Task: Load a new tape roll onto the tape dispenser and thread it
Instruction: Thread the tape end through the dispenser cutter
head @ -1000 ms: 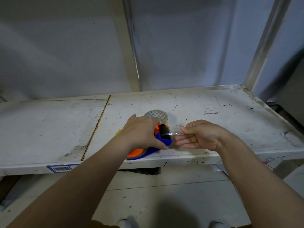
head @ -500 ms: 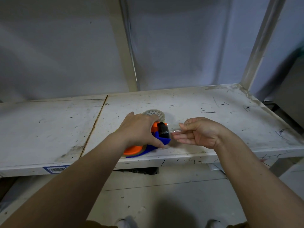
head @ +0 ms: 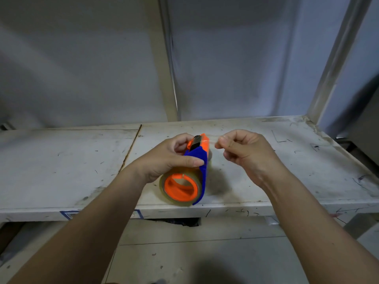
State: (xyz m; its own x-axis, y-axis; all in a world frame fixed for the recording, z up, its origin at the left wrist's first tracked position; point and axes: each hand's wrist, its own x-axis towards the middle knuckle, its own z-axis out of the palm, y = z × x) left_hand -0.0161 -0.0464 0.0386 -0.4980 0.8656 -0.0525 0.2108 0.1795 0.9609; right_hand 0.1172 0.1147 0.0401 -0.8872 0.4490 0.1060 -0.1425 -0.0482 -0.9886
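Note:
A blue and orange tape dispenser (head: 200, 160) is lifted above the front of the white bench (head: 287, 171), its head tipped away from me. A clear tape roll (head: 164, 187) sits on its orange hub (head: 180, 187). My left hand (head: 168, 158) grips the dispenser's body from the left, thumb across the blue side plate. My right hand (head: 244, 152) pinches the free end of the clear tape (head: 211, 142), which runs taut from the black roller at the dispenser's head to my fingertips.
The bench top is scratched and marked, with a seam (head: 131, 148) left of my hands. A metal post (head: 164, 58) rises behind the bench and another post (head: 336, 58) at the right corner. The floor lies below the front edge.
The dispenser has been raised off the bench and tilted so its hub faces me. My right hand has lifted with the tape end. The patterned disc behind the dispenser is out of sight.

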